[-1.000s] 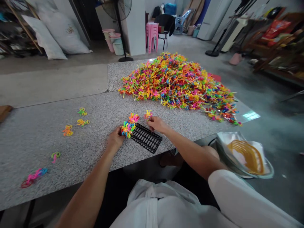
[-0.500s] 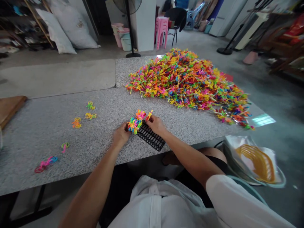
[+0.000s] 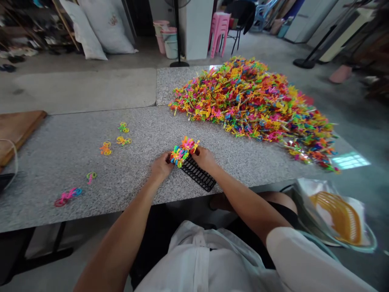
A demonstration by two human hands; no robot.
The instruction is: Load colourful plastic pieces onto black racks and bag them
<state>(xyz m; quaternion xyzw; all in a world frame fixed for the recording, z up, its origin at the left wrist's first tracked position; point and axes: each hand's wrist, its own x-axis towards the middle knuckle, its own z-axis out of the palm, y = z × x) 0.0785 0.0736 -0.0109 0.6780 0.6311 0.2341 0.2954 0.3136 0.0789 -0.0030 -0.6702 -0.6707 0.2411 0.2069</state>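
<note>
A black slotted rack [image 3: 199, 173] lies slanted on the speckled table in front of me. Its far left end is crowded with small bright plastic pieces [image 3: 180, 155] in blue, green, yellow and pink. My left hand [image 3: 162, 166] is closed at that end, fingertips against the rack's edge and the outer pieces; its grip is partly hidden. On the other side, my right hand [image 3: 206, 159] pinches a small yellow and red plastic piece [image 3: 195, 146] right at the rack, beside the filled slots. The rack's nearer slots show no pieces in them.
A large heap of similar plastic pieces [image 3: 249, 101] covers the table's far right. Several loose ones [image 3: 124, 140] lie to the left, near a brown board [image 3: 18, 129]. By my right leg stands a lined bucket with a yellow basket [image 3: 338, 215]. Pink stools [image 3: 219, 30] stand behind.
My right hand has brought the yellow and red piece down from just above the rack to the filled end. The left hand stays at the rack. The whole view has shifted slightly.
</note>
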